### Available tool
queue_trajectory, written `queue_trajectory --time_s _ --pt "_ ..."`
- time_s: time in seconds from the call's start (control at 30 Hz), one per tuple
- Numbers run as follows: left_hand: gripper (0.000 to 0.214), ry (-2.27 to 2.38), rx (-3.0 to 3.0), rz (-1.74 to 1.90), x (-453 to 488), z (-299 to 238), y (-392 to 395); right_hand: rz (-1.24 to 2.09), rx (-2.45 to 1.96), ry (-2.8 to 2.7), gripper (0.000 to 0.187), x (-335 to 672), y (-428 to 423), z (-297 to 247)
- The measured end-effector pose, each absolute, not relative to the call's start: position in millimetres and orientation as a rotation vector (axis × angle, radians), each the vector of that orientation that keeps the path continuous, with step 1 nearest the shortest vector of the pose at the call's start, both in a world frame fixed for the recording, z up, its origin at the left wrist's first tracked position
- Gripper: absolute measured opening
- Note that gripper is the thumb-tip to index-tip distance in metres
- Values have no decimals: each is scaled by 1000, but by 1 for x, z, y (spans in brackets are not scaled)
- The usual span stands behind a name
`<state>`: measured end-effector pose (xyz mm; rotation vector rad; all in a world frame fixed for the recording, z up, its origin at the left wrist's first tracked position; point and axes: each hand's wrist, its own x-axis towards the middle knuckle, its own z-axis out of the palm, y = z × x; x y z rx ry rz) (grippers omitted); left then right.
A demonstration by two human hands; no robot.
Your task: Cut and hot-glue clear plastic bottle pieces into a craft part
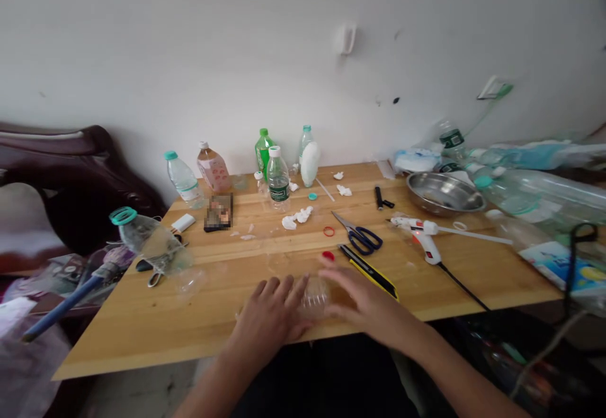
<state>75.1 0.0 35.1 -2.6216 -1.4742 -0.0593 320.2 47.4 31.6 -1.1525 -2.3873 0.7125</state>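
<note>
1. Head view, and we start at the near edge of the wooden table (142, 333): a clear plastic piece (315, 298), ribbed and see-through, lies right between our two hands.
2. Our left hand (272, 307) is palm down at the piece's left side, fingers together; we cannot tell whether it grips the plastic or just rests there.
3. Our right hand (362, 298) is on the other side, released, fingers spread and thumb apart; whether it touches the piece, we can't make out.
4. Just beyond the right fingertips we spot a red cap (327, 256), with a red ring (328, 232) farther back.
5. To the right of those, here's a yellow-and-black cutter (372, 273), then dark-handled scissors (353, 232) behind it.
6. Farther right we have a white glue gun (428, 244), red light showing, its cord running over the table edge; a metal bowl (445, 194) sits behind.
7. At the back, a white-capped bottle (279, 181) stands before a green bottle (264, 153), crumpled tissue (298, 218) lying near.
8. Over on our left, a cut bottle (151, 241) leans at a tilt.
</note>
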Motion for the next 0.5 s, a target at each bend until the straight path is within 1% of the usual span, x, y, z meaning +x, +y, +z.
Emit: queue_trajectory --time_s 0.03,0.07,0.13,0.2,0.3,0.4,0.5 --pt "76 -1489 -2610 -49 76 36 0 591 -1290 -2307 39 329 54 36" --pt "77 -1513 -2600 -53 76 37 1 456 -1464 -2233 36 338 60 39" --pt "77 -1570 -2585 -108 77 36 3 347 -1655 -2162 37 353 69 39" --pt "77 -1604 -2566 -194 78 36 6 313 -1751 -2161 35 361 70 32" --pt "77 -1608 -2523 -290 78 34 6 286 -1767 -2186 26 359 60 14" --pt "75 -1613 -2473 -393 77 31 4 290 -1696 -2189 35 355 47 4" --pt "62 -1623 -2431 -495 75 25 3 318 -1629 -2150 37 355 29 6"
